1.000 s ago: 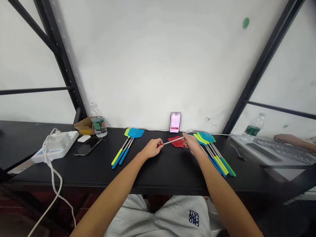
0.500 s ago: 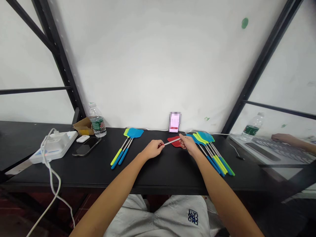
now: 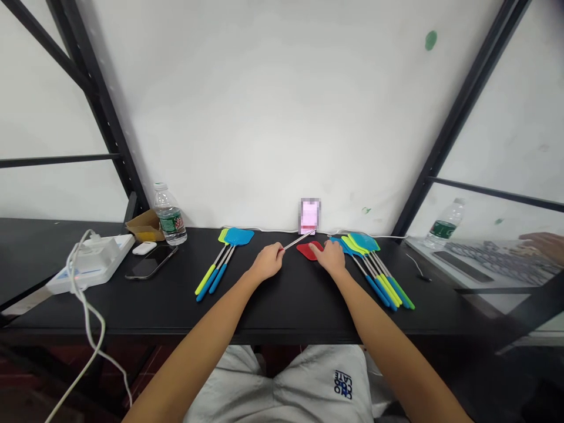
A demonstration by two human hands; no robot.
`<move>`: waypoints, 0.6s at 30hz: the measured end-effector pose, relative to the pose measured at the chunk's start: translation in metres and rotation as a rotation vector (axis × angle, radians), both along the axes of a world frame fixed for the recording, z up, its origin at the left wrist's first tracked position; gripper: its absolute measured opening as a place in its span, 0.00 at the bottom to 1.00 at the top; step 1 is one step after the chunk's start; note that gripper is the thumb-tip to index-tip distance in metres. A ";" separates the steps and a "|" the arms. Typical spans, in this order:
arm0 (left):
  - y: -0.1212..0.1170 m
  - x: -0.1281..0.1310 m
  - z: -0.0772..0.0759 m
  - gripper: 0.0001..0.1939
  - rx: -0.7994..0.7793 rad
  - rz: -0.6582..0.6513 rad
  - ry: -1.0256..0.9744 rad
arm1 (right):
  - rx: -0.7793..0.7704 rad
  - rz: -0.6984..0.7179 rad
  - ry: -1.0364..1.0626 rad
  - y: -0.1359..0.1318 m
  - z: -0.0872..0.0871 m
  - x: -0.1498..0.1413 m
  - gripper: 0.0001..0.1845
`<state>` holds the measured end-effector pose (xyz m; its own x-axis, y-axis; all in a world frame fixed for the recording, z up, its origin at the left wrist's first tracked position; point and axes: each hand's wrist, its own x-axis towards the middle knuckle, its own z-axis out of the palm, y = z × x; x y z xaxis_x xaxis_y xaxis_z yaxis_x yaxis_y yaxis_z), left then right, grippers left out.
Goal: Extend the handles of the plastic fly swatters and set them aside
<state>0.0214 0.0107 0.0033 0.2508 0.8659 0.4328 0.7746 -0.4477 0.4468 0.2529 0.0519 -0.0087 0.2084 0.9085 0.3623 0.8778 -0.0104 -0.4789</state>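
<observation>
My left hand is closed around one end of a thin metal rod, with a bit of red showing at the fingers. The rod slants up to the right, its far end free in front of the phone. On the black table lies a red fly swatter head, separate from the rod. My right hand has its thumb on that head and its fingers curled at the right edge, partly hidden. Just right of this hand are several blue, yellow and green fly swatters in a fanned pile.
More fly swatters lie on the left. Beyond them are a water bottle, a cardboard box, a white case, a dark phone and a power strip. A lit phone leans against the wall.
My right hand has let go of the rod and moved down onto the red swatter head. The rod stays in my left hand, its free end now tilted farther up and away.
</observation>
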 end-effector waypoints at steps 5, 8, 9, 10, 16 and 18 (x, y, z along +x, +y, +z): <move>0.000 0.000 -0.001 0.10 -0.018 0.008 -0.001 | -0.055 -0.011 -0.106 0.000 -0.002 -0.014 0.42; 0.001 0.000 -0.003 0.10 -0.020 0.014 0.002 | -0.096 -0.039 -0.038 0.005 -0.001 -0.008 0.44; 0.001 0.000 -0.003 0.10 -0.018 0.012 0.001 | -0.111 -0.039 0.012 0.008 -0.001 -0.003 0.44; 0.001 0.000 -0.003 0.10 -0.016 0.011 -0.001 | -0.123 -0.030 0.074 0.011 -0.001 0.002 0.42; 0.000 0.000 -0.001 0.10 -0.004 0.020 -0.008 | -0.015 0.199 0.688 0.020 -0.001 0.023 0.16; -0.001 0.000 0.000 0.11 -0.001 0.018 -0.008 | 0.010 0.220 0.908 0.018 0.002 0.021 0.10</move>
